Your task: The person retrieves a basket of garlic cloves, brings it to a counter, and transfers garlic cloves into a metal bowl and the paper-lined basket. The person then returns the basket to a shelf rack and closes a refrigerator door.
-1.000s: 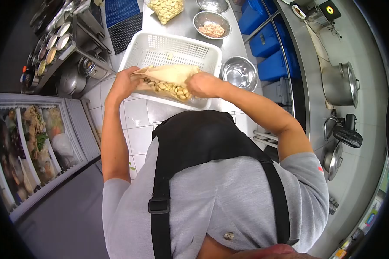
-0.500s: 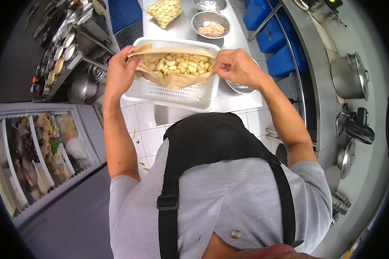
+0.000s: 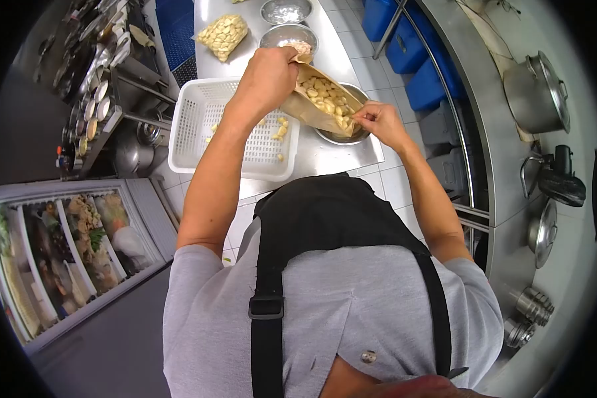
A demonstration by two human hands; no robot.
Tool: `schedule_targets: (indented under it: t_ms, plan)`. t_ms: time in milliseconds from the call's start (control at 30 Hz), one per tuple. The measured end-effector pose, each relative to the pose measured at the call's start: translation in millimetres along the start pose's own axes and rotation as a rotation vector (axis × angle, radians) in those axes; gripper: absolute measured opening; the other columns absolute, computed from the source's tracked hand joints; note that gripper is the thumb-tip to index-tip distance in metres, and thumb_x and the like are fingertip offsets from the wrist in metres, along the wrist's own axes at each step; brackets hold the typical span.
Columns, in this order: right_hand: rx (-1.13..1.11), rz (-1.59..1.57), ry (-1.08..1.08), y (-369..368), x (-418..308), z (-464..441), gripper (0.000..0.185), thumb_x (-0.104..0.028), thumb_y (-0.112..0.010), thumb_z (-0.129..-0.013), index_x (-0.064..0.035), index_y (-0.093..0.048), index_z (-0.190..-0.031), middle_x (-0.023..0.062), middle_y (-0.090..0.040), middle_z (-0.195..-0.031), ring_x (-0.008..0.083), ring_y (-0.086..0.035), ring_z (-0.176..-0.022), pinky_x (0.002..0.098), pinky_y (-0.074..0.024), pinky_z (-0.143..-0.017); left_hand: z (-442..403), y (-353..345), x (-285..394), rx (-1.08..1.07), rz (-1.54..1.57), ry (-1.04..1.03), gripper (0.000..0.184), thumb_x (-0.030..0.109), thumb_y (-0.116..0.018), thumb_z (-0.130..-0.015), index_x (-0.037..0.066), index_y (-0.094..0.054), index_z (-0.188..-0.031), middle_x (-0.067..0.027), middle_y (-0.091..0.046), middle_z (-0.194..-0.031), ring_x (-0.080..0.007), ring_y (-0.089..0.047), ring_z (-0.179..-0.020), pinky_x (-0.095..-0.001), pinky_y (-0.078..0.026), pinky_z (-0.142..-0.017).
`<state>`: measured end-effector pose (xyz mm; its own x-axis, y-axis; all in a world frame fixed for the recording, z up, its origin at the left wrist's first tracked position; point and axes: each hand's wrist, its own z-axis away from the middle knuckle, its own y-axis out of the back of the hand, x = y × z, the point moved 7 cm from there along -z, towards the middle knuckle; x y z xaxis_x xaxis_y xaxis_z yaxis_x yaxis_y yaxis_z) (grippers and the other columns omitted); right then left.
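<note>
A brown paper bag [image 3: 304, 111], its mouth spread wide, holds many pale peeled garlic cloves [image 3: 325, 96]. My left hand [image 3: 266, 78] is closed on its upper left end, and my right hand [image 3: 385, 125] pinches its lower right end. The bag slants down toward the right, above a metal bowl [image 3: 358, 137] that it partly hides. Left of the bag stands a white perforated plastic basket [image 3: 192, 132] with a few loose cloves [image 3: 280, 129] in it; my left forearm crosses over it.
A clear bag of cloves [image 3: 223, 36] lies on the steel table [image 3: 338, 159]. Behind my left hand are a bowl of pinkish food [image 3: 298, 48] and another metal bowl [image 3: 285, 11]. An open chilled compartment [image 3: 73, 252] is at left; a steel counter with a lidded pot [image 3: 536, 93] runs along the right.
Both hands have carried the paper bag right, from over the white basket to over the metal bowl. Its left end has risen and its right end has dropped. Loose cloves now show in the basket.
</note>
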<state>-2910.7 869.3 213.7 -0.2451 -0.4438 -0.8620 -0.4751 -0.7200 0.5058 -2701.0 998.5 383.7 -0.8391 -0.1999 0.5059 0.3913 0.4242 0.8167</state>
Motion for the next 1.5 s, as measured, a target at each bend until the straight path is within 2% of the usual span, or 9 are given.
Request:
schedule_targets:
  t_ms: [233, 533, 733, 933, 1033, 1167, 1233, 1467, 1500]
  plan:
    - [0.106, -0.093, 0.031, 2, 20, 20, 0.011, 0.004, -0.073, -0.082, 0.0, -0.073, -0.092, 0.0057, -0.062, -0.092, 0.0145, -0.063, -0.074, 0.0288, -0.053, -0.07, -24, -15, 41, -0.051, -0.157, -0.015, 0.025, 0.007, -0.062, -0.085, -0.003, -0.073, -0.104, -0.0299, -0.068, -0.086, -0.0446, -0.068, -0.082, -0.0465, -0.054, -0.081]
    - [0.349, -0.255, -0.09, 23, 15, 28, 0.056, -0.008, -0.079, -0.082, -0.0027, -0.057, -0.132, 0.0106, -0.062, -0.094, 0.0159, -0.064, -0.074, 0.0314, -0.0524, -0.071, -39, -19, 83, -0.084, -0.242, -0.159, 0.026, 0.007, -0.061, -0.085, -0.002, -0.073, -0.106, -0.029, -0.068, -0.083, -0.0429, -0.068, -0.076, -0.0448, -0.055, -0.077]
    - [0.333, -0.069, 0.149, 31, 12, 15, 0.041, -0.016, -0.072, -0.091, -0.0032, -0.065, -0.129, 0.0114, -0.065, -0.101, 0.0227, -0.065, -0.076, 0.0333, -0.0527, -0.073, -31, -21, 100, -0.115, -0.162, -0.154, 0.026, 0.007, -0.063, -0.087, -0.002, -0.073, -0.109, -0.0253, -0.068, -0.078, -0.0341, -0.069, -0.068, -0.0387, -0.055, -0.07]
    - [0.444, 0.056, 0.162, 41, 13, 13, 0.041, -0.023, -0.073, -0.09, -0.0054, -0.069, -0.126, 0.0127, -0.067, -0.113, 0.0283, -0.063, -0.105, 0.0399, -0.0499, -0.095, -41, -23, 97, -0.12, -0.126, -0.155, 0.025, 0.006, -0.062, -0.089, -0.004, -0.073, -0.109, -0.0221, -0.07, -0.078, -0.0247, -0.071, -0.068, -0.035, -0.055, -0.069]
    - [0.592, 0.093, 0.262, 42, -15, 1, 0.043, -0.023, -0.074, -0.088, -0.0064, -0.069, -0.127, 0.0142, -0.066, -0.124, 0.0288, -0.058, -0.12, 0.0404, -0.0449, -0.105, -36, -30, 101, -0.199, -0.012, -0.12, 0.025, 0.004, -0.061, -0.09, -0.002, -0.073, -0.112, -0.0178, -0.073, -0.085, -0.019, -0.07, -0.069, -0.0332, -0.055, -0.069]
    - [0.229, -0.283, 0.194, 34, -18, -36, 0.038, -0.009, -0.059, -0.089, -0.005, -0.069, -0.125, 0.0196, -0.072, -0.118, 0.0324, -0.069, -0.108, 0.0387, -0.0524, -0.096, -31, -26, 102, -0.179, 0.082, -0.193, 0.026, 0.002, -0.066, -0.091, 0.0, -0.073, -0.116, -0.0124, -0.074, -0.096, -0.0148, -0.067, -0.078, -0.0297, -0.055, -0.075]
    - [0.252, -0.232, 0.143, 44, -21, -34, 0.042, -0.004, -0.051, -0.087, -0.004, -0.069, -0.124, 0.0212, -0.074, -0.106, 0.0346, -0.072, -0.098, 0.0393, -0.0548, -0.089, -29, -13, 100, -0.071, 0.073, -0.241, 0.027, 0.002, -0.07, -0.091, 0.0, -0.072, -0.118, -0.0106, -0.073, -0.101, -0.0148, -0.066, -0.083, -0.0285, -0.055, -0.078]
    - [0.295, -0.128, -0.031, 59, 1, -13, 0.041, -0.001, -0.049, -0.088, -0.0055, -0.069, -0.124, 0.017, -0.076, -0.102, 0.0275, -0.073, -0.094, 0.0353, -0.0539, -0.087, 14, 7, 53, 0.468, 0.106, -0.144, 0.09, 0.014, -0.09, -0.074, -0.004, -0.04, -0.148, -0.0207, -0.047, -0.144, -0.0255, -0.064, -0.1, -0.0359, -0.053, -0.089]
    - [0.304, -0.12, -0.064, 61, 2, -14, 0.041, -0.001, -0.048, -0.089, -0.0056, -0.069, -0.124, 0.0169, -0.076, -0.101, 0.0267, -0.073, -0.093, 0.0349, -0.0536, -0.086, 21, -12, 38, 0.444, 0.18, -0.131, 0.083, 0.016, -0.087, -0.078, -0.005, -0.043, -0.145, -0.0201, -0.05, -0.141, -0.0243, -0.064, -0.101, -0.0355, -0.052, -0.089]
